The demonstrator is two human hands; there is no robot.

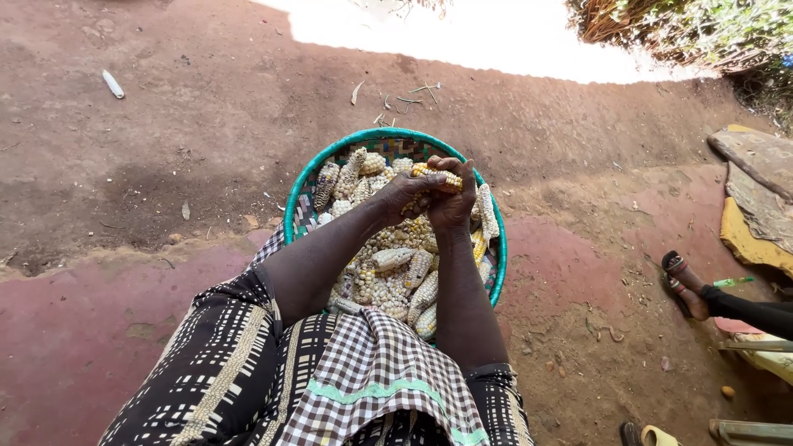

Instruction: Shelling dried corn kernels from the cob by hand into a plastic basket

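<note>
A round woven basket with a green rim (pixel 307 177) rests on my lap, filled with maize cobs (pixel 423 293) and loose kernels (pixel 382 293). Over the far part of the basket both my hands clasp one yellow maize cob (pixel 438 174). My left hand (pixel 406 194) wraps it from the left, and my right hand (pixel 452 202) grips it from the right and below, thumb across the top. Several cobs lie under and around the hands.
I sit on a reddish-painted floor (pixel 74 330) bordering bare dirt ground (pixel 165 124). Another person's foot in a sandal (pixel 686 285) is at the right, beside a green pen-like object (pixel 733 282). Worn mats (pixel 756 194) lie at far right. Dry grass (pixel 661 25) stands at the top right.
</note>
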